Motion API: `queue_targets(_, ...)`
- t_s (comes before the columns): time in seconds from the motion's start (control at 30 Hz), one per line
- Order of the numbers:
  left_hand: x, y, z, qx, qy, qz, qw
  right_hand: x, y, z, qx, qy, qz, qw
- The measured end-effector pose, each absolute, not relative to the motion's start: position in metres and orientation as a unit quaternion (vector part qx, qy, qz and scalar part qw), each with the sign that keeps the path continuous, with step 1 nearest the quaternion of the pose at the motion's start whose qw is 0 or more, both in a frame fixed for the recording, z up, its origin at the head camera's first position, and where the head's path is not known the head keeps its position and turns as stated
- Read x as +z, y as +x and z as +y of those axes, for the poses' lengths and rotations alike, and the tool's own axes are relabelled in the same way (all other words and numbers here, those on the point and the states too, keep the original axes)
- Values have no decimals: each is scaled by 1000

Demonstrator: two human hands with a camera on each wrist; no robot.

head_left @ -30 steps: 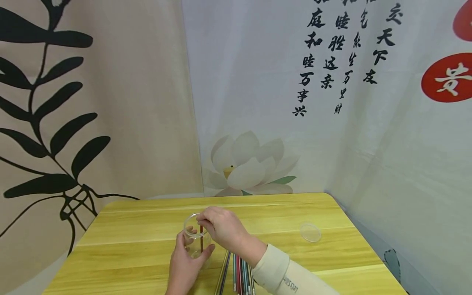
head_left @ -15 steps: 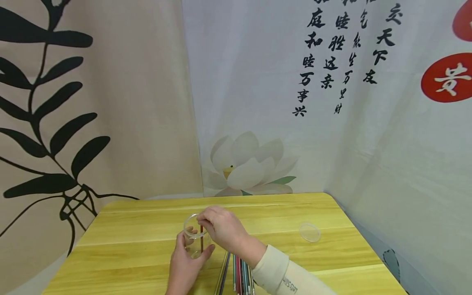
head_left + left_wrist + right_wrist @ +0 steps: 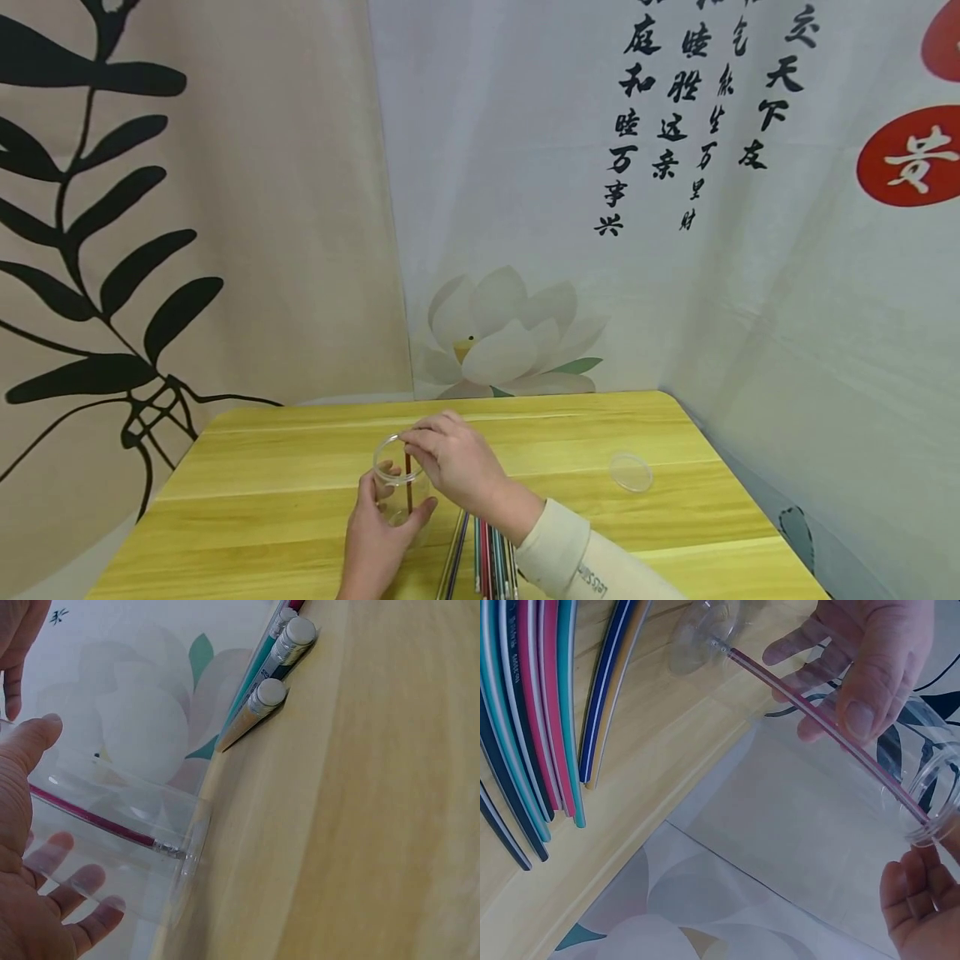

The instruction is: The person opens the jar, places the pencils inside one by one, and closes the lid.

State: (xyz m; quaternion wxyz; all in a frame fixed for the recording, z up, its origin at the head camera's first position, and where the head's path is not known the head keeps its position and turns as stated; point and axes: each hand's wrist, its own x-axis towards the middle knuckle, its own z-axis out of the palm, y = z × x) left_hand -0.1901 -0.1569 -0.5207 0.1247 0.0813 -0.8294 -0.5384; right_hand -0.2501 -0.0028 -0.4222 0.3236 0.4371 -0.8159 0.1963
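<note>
A clear plastic jar (image 3: 397, 496) stands on the table with its mouth up. My left hand (image 3: 378, 529) grips it, the thumb on one side and the fingers spread round the other. Inside, a dark red pencil (image 3: 97, 820) stands with its eraser end at the jar's bottom, leaning slightly. At the jar's rim, my right hand (image 3: 457, 467) pinches the pencil's upper end; the tip itself is hidden by the fingers. The right wrist view shows the same pencil (image 3: 825, 724) through the clear wall, running up to the rim.
Several pencils (image 3: 495, 558) in red, green, blue and black lie side by side on the wooden table (image 3: 262, 500), near the right sleeve. A clear round lid (image 3: 632, 472) lies to the right. Printed cloth (image 3: 525, 208) hangs behind the table.
My right hand has lifted and shifted slightly, its fingers a little more spread, and more of the pencil's upper part shows. The left hand and jar stay in place.
</note>
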Motion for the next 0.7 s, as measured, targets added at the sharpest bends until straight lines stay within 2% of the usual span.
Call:
queue_targets(0.37, -519, -189, -155, -544, 86, -826, 120, -424, -250, -1, 232, 430, -817, 306)
queue_targets(0.6, -520, -190, -154, -538, 85, -830, 122, -420, -244, 6, 292, 400, -848, 188)
queue_targets(0.7, -519, -189, -154, -537, 84, -830, 122, -418, -241, 12, 320, 403, -843, 157)
